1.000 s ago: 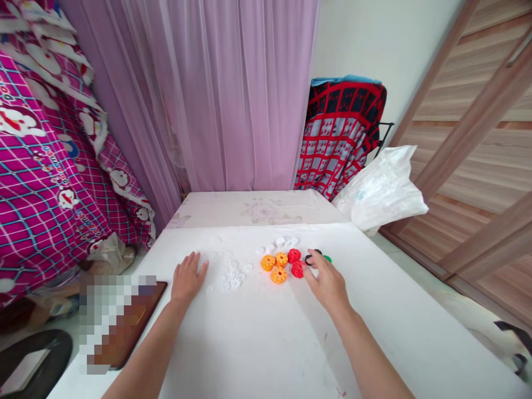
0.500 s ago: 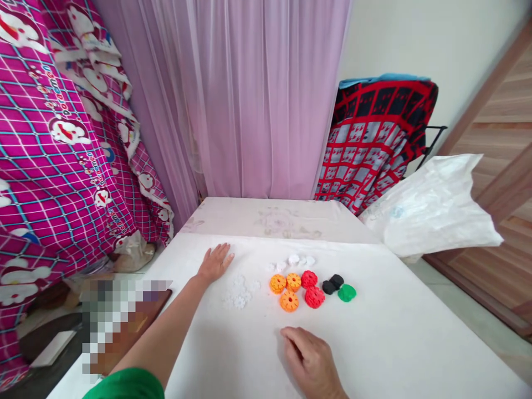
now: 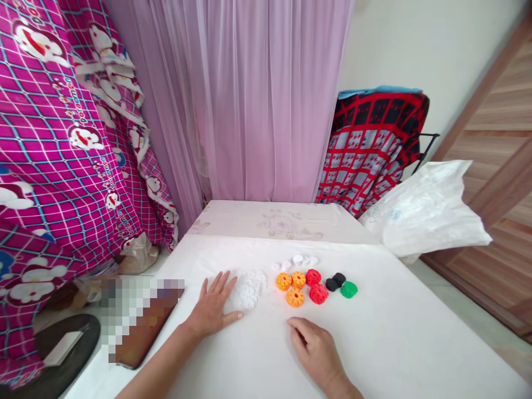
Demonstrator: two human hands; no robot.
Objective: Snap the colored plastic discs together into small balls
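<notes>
My left hand (image 3: 213,305) lies flat on the white tablecloth, fingers spread, holding nothing. Right beside its fingertips is a pile of small white notched pieces (image 3: 249,291). Near the table's front, my right hand (image 3: 315,349) rests with its fingers curled in; nothing shows in it. Beyond it sit stacks of round slotted discs: orange discs (image 3: 295,297), red discs (image 3: 318,294), black discs (image 3: 331,285) and a green disc stack (image 3: 349,289). Behind these stands a short row of white discs (image 3: 298,259).
A phone-like dark slab (image 3: 145,332), partly pixelated, lies at the table's left edge. A white plastic bag (image 3: 428,210) stands off the right edge. Beyond the table hang a purple curtain (image 3: 266,100) and a pink patterned cloth (image 3: 54,138). A round dark stool (image 3: 83,332) is at lower left.
My left hand has moved back toward me and slightly right, close against the white pile, which looks more gathered. My right hand keeps its curled pose. The view has shifted a little.
</notes>
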